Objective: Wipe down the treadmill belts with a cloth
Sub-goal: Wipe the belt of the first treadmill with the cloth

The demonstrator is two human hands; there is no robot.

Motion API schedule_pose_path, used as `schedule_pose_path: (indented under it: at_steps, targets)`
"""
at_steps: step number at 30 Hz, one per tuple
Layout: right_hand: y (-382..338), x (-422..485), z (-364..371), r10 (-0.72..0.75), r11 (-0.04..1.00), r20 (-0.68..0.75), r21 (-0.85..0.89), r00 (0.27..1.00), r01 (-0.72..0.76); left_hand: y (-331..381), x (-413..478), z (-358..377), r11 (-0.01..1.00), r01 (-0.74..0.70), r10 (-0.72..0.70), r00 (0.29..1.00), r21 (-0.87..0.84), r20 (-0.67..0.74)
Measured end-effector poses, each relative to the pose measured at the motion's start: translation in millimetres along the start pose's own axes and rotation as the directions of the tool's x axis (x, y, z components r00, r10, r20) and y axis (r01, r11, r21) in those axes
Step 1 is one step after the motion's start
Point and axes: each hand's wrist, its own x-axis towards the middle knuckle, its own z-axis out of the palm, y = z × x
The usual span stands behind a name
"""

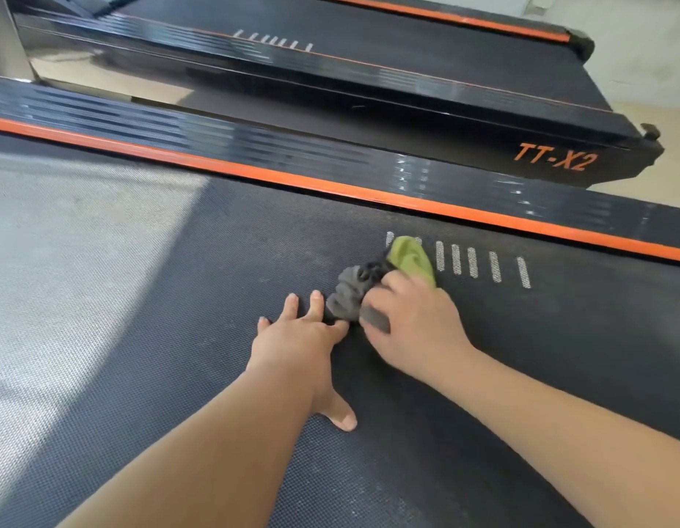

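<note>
A black textured treadmill belt (178, 337) fills the lower view. My right hand (414, 325) grips a bunched grey and green cloth (353, 291) and presses it on the belt beside a row of white dashes (483, 264). My left hand (304, 344) lies flat on the belt with fingers spread, its fingertips touching the cloth's left edge. A second treadmill belt (369, 43) lies further back.
An orange stripe and a black ribbed side rail (292, 161) run along the near belt's far edge. The second treadmill's side panel reads "TT-X2" (555, 158). Pale floor (643, 51) shows at the right. Bright light falls on the belt's left part (64, 242).
</note>
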Motion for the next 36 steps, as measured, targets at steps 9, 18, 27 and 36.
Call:
schedule_pose_path:
  at_steps: [9,18,27,36]
  targets:
    - [125,13,-23,0.671,0.738,-0.034,-0.067,0.741,-0.671,-1,2,1,1.000,0.003,-0.003,1.000,-0.011,0.011]
    - [7,-54,-22,-0.104,0.994,0.062,0.023,0.993,0.103,3,-2,-5,0.999,0.040,-0.041,0.998,0.018,0.057]
    - [192,-100,-63,0.611,0.791,0.185,-0.116,0.770,-0.601,78,18,-36,0.996,-0.012,0.011,1.000,0.085,0.010]
    - [120,-62,-30,0.642,0.766,0.005,-0.013,0.766,-0.642,88,31,-4,0.998,0.003,-0.003,1.000,0.065,-0.004]
